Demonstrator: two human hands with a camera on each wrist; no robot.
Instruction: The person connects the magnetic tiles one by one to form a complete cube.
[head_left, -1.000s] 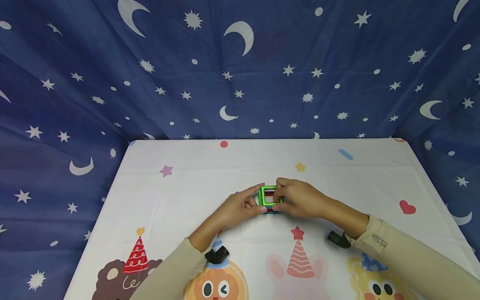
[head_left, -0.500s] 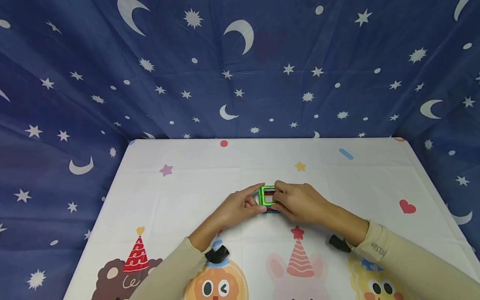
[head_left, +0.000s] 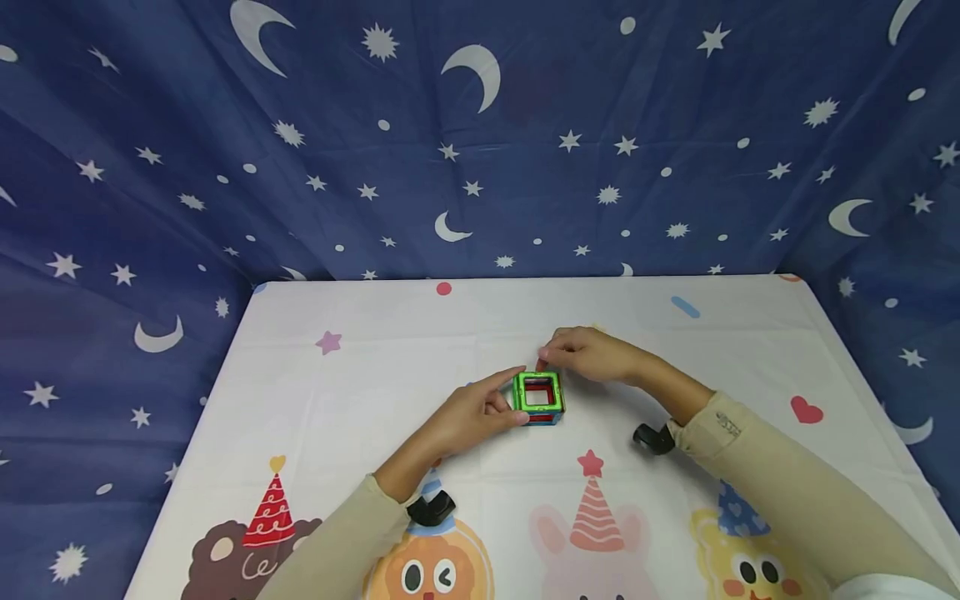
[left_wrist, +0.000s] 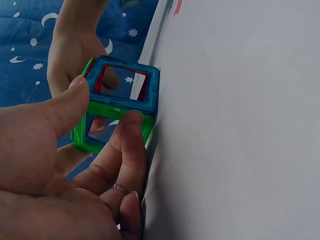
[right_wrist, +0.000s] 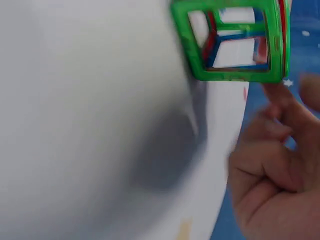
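Where the two hands meet, near the middle of the desk (head_left: 390,358), a cube of coloured frames (head_left: 542,407) rests on the surface, directly at the fingertips of the left grip (head_left: 467,418). Left grip: clamped on the cube, with the thumb at the near left corner and the index finger at the far left corner; the wrist view confirms thumb and fingers in contact with the frames. Right grip (head_left: 588,354): apart, the thumb standing away from the index finger and the other fingers bent. It is positioned just beyond the cube, to the far right, with its index finger directed at the cube's far side; whether that finger makes contact cannot be told. Motion blur is noted on its thumb in the right wrist view.

The cube's top frame is green and level, its near side blue, with red visible within. Behind each grip is a beige sleeve, left (head_left: 341,533) and right (head_left: 795,483), with a black device beside each cuff, left (head_left: 431,508) and right (head_left: 654,439). A printed red heart (head_left: 806,410) lies well to the right of the right grip. Beyond both grips hangs a blue cloth (head_left: 540,192) bearing pale moons and stars.
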